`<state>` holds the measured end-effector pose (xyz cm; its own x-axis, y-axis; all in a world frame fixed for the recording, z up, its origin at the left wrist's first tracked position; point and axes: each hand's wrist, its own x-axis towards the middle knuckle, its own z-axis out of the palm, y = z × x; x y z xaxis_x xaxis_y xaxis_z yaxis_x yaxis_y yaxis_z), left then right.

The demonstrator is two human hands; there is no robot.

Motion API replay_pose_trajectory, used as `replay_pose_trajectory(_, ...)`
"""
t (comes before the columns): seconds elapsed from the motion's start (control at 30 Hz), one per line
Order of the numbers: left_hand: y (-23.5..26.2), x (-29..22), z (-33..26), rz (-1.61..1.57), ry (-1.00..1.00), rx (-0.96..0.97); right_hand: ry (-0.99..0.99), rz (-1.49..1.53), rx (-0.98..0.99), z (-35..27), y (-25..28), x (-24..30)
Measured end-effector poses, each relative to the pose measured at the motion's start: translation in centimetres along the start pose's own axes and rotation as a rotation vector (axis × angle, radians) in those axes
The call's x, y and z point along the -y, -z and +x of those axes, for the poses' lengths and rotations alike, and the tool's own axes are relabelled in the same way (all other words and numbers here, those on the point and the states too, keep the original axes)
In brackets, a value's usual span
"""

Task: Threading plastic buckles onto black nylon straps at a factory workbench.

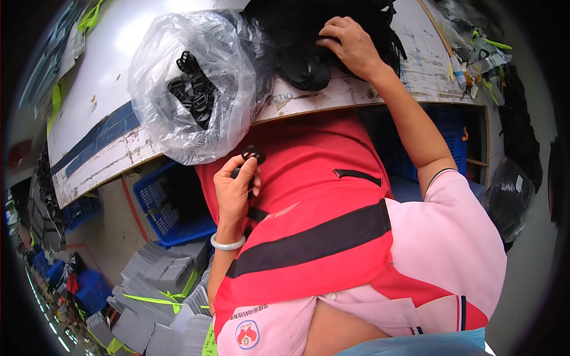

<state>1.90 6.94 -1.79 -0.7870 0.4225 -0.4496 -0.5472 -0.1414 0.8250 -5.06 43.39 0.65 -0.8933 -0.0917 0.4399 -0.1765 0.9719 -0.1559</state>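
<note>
My left hand [234, 191] is raised in front of my red and pink shirt, below the table edge, and grips a small black plastic buckle [252, 156] between thumb and fingers. A pale bangle circles that wrist. My right hand [350, 44] reaches up onto the white worktable [101, 127] and rests with curled fingers on a heap of black webbing straps [309, 62]. Whether it has closed on a strap I cannot see. A clear plastic bag [190, 86] full of black buckles sits on the table to the left of the strap heap.
Blue plastic crates [166, 207] stand under the table. Bundles of grey flat pieces tied with yellow-green bands [160, 291] are stacked on the floor at lower left. More bags and yellow-green ties [484, 50] lie at the table's right end.
</note>
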Motion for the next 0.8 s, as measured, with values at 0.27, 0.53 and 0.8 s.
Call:
replay_pose_trajectory(0.27, -1.3, -2.9, 0.0, 0.148, -0.249, -0.14, -0.429, 1.253, 0.772, -1.6, 4.8, 17.0)
replay_pose_trajectory(0.53, -0.4, -1.5, 0.4, 0.584, -0.738, -0.255, -0.842, 1.6, 0.781, -3.5, 1.9, 19.0)
replay_pose_trajectory(0.8, -0.3, -2.0, 0.2, 0.719, -0.84, -0.301, -0.705, 1.754, 0.535, -4.3, -0.5, 19.9)
